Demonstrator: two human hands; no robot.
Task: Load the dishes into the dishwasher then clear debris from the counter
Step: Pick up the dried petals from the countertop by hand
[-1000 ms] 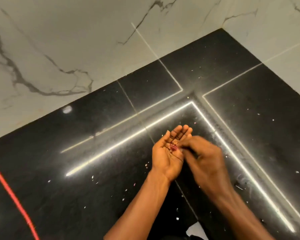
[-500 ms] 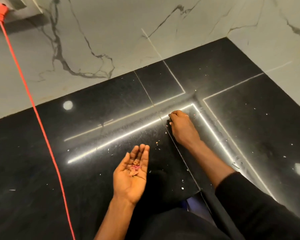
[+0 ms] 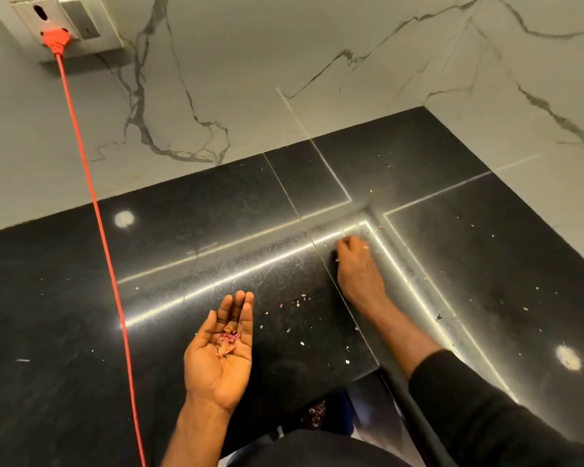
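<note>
My left hand (image 3: 220, 352) lies palm up over the black counter (image 3: 182, 332), fingers straight, with a small heap of pink and brown debris (image 3: 228, 340) in the palm. My right hand (image 3: 358, 267) reaches toward the counter's inner corner, palm down, fingertips curled onto the surface near a few crumbs; whether it pinches anything is hidden. Small loose crumbs (image 3: 299, 303) speckle the counter between the two hands and to the right.
A red cord (image 3: 98, 214) runs from a red plug (image 3: 56, 40) in the wall socket at the upper left down across the counter. Marble wall panels (image 3: 284, 62) close off the back and right. The counter's front edge (image 3: 368, 369) is near my body.
My right hand left my left palm and reached out to the counter corner. My left hand drew back toward me with the debris. The view tilted up, showing the socket.
</note>
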